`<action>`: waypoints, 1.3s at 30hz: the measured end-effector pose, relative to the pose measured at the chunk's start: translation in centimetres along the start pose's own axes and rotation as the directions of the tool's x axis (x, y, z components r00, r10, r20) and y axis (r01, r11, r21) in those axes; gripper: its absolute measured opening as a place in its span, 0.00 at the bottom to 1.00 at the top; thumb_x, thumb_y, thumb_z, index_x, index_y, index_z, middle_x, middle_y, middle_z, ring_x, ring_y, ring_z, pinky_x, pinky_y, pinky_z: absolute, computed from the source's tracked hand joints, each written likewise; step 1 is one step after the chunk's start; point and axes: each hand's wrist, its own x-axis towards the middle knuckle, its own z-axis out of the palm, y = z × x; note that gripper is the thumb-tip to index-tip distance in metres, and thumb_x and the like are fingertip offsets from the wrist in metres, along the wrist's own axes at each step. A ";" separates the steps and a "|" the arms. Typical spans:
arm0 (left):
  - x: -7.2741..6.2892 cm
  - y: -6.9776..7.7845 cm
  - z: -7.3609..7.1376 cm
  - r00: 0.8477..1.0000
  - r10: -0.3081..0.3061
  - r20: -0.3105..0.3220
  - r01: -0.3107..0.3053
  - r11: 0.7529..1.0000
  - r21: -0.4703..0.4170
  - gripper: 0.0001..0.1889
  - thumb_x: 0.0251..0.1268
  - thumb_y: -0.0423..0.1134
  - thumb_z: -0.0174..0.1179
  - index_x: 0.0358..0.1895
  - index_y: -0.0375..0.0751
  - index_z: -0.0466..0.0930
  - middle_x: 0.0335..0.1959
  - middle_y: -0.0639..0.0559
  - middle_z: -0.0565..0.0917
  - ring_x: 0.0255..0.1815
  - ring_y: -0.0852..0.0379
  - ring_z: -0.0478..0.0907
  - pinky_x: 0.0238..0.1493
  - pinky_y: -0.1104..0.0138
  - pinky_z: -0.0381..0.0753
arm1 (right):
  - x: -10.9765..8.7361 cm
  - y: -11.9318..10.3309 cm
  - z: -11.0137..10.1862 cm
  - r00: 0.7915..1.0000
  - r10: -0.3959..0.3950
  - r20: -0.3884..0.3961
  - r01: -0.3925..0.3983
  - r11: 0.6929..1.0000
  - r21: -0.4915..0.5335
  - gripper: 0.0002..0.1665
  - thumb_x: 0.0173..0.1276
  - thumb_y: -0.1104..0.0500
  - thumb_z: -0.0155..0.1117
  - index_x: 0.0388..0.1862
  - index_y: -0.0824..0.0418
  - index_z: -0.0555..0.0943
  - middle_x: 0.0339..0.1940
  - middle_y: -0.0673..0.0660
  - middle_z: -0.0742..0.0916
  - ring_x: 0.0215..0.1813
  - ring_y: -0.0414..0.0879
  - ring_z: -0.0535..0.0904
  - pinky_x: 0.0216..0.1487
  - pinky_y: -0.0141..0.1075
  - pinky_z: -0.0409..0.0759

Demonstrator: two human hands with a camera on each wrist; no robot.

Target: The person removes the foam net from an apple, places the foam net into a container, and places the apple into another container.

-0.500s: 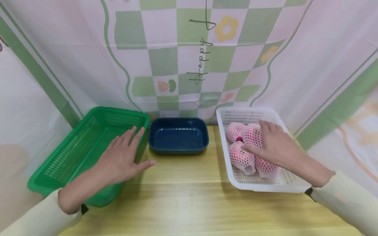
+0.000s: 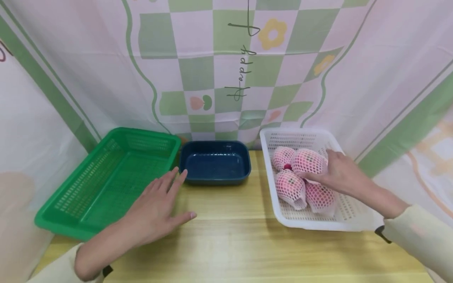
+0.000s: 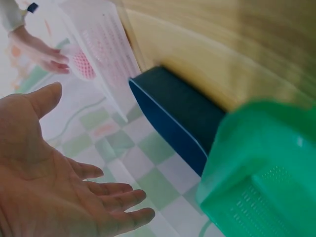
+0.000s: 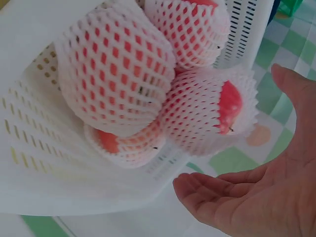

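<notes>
Several red fruits in white foam nets lie together in the white slotted basket (image 2: pixel 318 225) on the right. My right hand (image 2: pixel 345 173) is over that basket, beside the far right netted fruit (image 2: pixel 308 161). In the right wrist view, the thumb and fingers of my right hand (image 4: pixel 266 190) stand apart around a netted fruit (image 4: pixel 202 111), with a gap showing. My left hand (image 2: pixel 152 214) hovers with its fingers straight and thumb spread, near the right side of the green basket (image 2: pixel 83 184). It holds nothing; its palm shows bare in the left wrist view.
A dark blue rectangular dish (image 2: pixel 214 182) stands between the two baskets, against the checked curtain (image 2: pixel 230 70). Wooden table top (image 2: pixel 226 236) stretches in front of the dish. The green basket has high perforated walls.
My left hand has moved right and nearer to me, showing more of the green basket. My right hand has shifted slightly right, uncovering more of the far right fruit.
</notes>
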 end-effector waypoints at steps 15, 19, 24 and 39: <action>-0.6 1.3 2.5 0.999 0.034 0.037 -0.031 0.995 -0.091 0.53 0.72 0.67 0.62 0.87 0.44 0.46 0.87 0.36 0.50 0.83 0.30 0.57 0.78 0.34 0.59 | 1.1 0.5 1.5 0.995 0.036 0.088 -0.043 0.996 0.073 0.59 0.62 0.26 0.73 0.55 0.82 0.71 0.29 0.65 0.79 0.26 0.51 0.74 0.26 0.42 0.79; -0.7 1.4 3.1 0.999 0.031 0.035 -0.026 0.993 -0.117 0.53 0.71 0.65 0.64 0.87 0.44 0.47 0.86 0.36 0.51 0.81 0.28 0.57 0.78 0.34 0.60 | 1.5 0.7 1.9 0.996 0.028 0.082 -0.037 0.993 0.111 0.59 0.61 0.28 0.75 0.60 0.80 0.70 0.37 0.69 0.84 0.33 0.54 0.81 0.29 0.43 0.84; -0.7 1.3 4.1 0.999 0.050 0.021 -0.047 0.991 -0.127 0.52 0.71 0.62 0.66 0.87 0.41 0.48 0.85 0.33 0.54 0.80 0.28 0.59 0.78 0.35 0.60 | 2.0 0.5 2.3 0.997 0.034 0.063 -0.042 0.992 0.119 0.52 0.60 0.26 0.75 0.51 0.74 0.72 0.27 0.59 0.78 0.26 0.50 0.75 0.24 0.39 0.76; -0.2 1.4 6.6 0.998 0.022 0.053 -0.010 0.976 -0.218 0.52 0.72 0.61 0.66 0.87 0.40 0.48 0.86 0.32 0.51 0.82 0.29 0.57 0.79 0.36 0.58 | 3.2 0.4 3.1 0.999 0.041 0.005 -0.041 0.997 0.071 0.61 0.58 0.31 0.79 0.55 0.86 0.68 0.32 0.70 0.79 0.29 0.55 0.76 0.27 0.43 0.80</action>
